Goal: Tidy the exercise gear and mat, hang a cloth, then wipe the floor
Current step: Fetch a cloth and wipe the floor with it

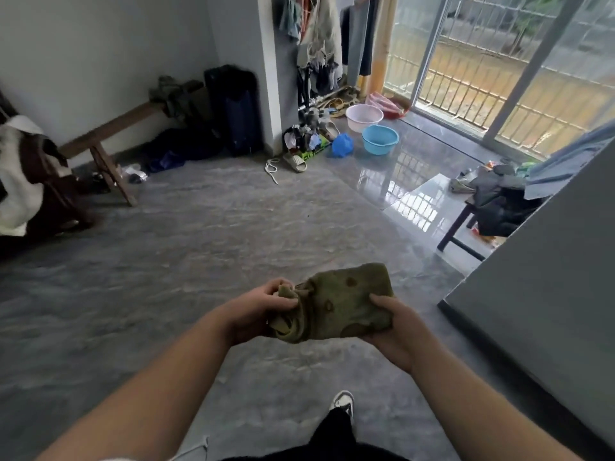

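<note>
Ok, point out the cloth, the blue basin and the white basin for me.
cloth (339,304), head view, on the middle of the green fabric between the two hands.
blue basin (380,138), head view, on its inside bottom.
white basin (363,117), head view, on its inside wall.

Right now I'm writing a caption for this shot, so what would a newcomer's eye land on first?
First, the crumpled olive-green terry cloth low in the middle, gripped by the left hand and the right hand above the glossy grey floor. Next, the round light-blue plastic basin and the white plastic basin behind it, on the floor by the barred sliding window.
</note>
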Demonstrator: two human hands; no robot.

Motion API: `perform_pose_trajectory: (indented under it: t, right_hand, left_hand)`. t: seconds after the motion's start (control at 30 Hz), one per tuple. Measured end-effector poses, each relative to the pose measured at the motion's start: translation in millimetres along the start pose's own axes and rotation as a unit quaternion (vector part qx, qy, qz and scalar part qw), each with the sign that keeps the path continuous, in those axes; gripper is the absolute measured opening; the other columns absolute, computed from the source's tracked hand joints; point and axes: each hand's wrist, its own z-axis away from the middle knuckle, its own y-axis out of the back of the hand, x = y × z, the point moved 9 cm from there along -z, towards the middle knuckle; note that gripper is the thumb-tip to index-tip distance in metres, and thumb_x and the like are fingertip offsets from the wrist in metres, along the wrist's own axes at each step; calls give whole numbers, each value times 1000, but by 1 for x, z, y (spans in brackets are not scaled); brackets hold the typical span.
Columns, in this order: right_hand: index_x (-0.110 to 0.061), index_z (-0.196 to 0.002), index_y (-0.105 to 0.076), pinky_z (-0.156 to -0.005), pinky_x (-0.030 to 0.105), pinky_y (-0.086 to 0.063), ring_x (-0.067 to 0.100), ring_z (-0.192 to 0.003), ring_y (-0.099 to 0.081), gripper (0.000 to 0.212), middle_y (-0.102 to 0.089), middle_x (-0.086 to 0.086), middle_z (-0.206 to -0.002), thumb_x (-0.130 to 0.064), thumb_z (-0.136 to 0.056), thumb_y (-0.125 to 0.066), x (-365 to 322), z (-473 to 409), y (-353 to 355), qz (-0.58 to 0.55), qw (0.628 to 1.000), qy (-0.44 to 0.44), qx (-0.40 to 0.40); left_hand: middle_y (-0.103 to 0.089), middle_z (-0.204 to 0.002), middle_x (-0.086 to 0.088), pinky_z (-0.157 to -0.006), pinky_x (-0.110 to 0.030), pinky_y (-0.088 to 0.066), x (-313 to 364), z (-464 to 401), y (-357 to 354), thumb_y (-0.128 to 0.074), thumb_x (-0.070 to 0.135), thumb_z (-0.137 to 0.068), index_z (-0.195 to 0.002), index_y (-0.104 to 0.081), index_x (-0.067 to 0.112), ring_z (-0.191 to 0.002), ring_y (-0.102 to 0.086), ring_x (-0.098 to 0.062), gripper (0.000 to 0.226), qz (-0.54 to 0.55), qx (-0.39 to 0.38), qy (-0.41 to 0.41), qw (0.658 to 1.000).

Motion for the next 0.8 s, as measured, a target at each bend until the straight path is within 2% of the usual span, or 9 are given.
perform_pose_trajectory:
  t: [0.1, 0.2, 0.27, 0.33, 0.4, 0.47, 0.53, 0.67, 0.8]
  right_hand:
    - [-4, -116, -62, -90, 56, -49, 39, -94, -66, 29, -71, 23, -108, -15, -90, -55, -45, -25, 20, 30, 999, 14, 7]
    - [0, -119, -60, -94, 59, -48, 41, -98, -64, 27, -65, 30, -117, -10, -95, -53, -85, -60, 55, 133, 988, 44, 61]
    - [-6, -116, -62, -92, 58, -51, 42, -100, -66, 21, -66, 27, -115, -9, -97, -53, -104, -77, 76, 173, 978, 58, 100]
    - [-18, -109, -65, -88, 54, -56, 38, -96, -67, 18, -69, 19, -109, -10, -94, -57, -121, -90, 90, 199, 968, 80, 130]
    - [-24, -101, -67, -85, 51, -57, 30, -91, -68, 21, -72, 9, -97, -13, -84, -61, -141, -101, 98, 277, 943, 112, 149]
    - [-24, -85, -67, -75, 42, -54, 25, -82, -65, 26, -69, 2, -80, -17, -65, -54, -160, -111, 104, 362, 908, 133, 161]
    - [-22, -70, -59, -67, 36, -44, 25, -73, -55, 25, -58, 3, -68, -15, -54, -43, -175, -125, 108, 404, 889, 134, 171]
    - [-28, -83, -59, -73, 44, -53, 31, -80, -57, 38, -60, 14, -82, -11, -55, -39, -196, -154, 92, 403, 895, 106, 161]
    - [-22, -94, -62, -68, 32, -48, 28, -86, -56, 28, -60, 15, -91, 0, -80, -51, -212, -193, 56, 382, 913, 59, 127]
  left_hand:
    - [-56, -71, 3, -53, -29, -47, 25, -47, -5, -78, 32, -78, -87, -53, 23, -60, -54, -12, 27, -63, 29, 15, 997]
    - [-45, -63, 0, -46, -23, -34, 54, -96, 4, -74, 23, -69, -78, -49, 21, -51, -44, -11, 27, -145, 118, -22, 982]
    - [-47, -69, -5, -48, -26, -35, 68, -123, 2, -73, 21, -66, -78, -48, 20, -58, -45, -15, 27, -188, 120, -33, 974]
    - [-58, -80, -6, -58, -32, -46, 80, -146, -4, -75, 23, -70, -86, -51, 22, -69, -53, -16, 29, -277, 91, -41, 956]
    - [-65, -99, 0, -77, -32, -53, 94, -169, -13, -74, 19, -76, -101, -53, 34, -85, -62, -14, 36, -383, 42, -42, 922]
    - [-63, -108, 7, -89, -29, -52, 105, -190, -19, -72, 12, -78, -117, -54, 38, -98, -62, -11, 50, -477, -9, -35, 878]
    - [-67, -107, 9, -91, -30, -54, 118, -208, -22, -69, 6, -76, -117, -63, 32, -98, -64, -8, 49, -516, -26, -37, 855]
    - [-72, -76, -1, -68, -29, -58, 157, -246, -11, -72, 3, -67, -84, -69, 18, -68, -69, -5, 23, -453, 29, -67, 888]
    - [-71, -69, -12, -67, -38, -61, 187, -287, 18, -50, -3, -61, -81, -64, 6, -68, -73, -26, 26, -338, 52, -72, 937]
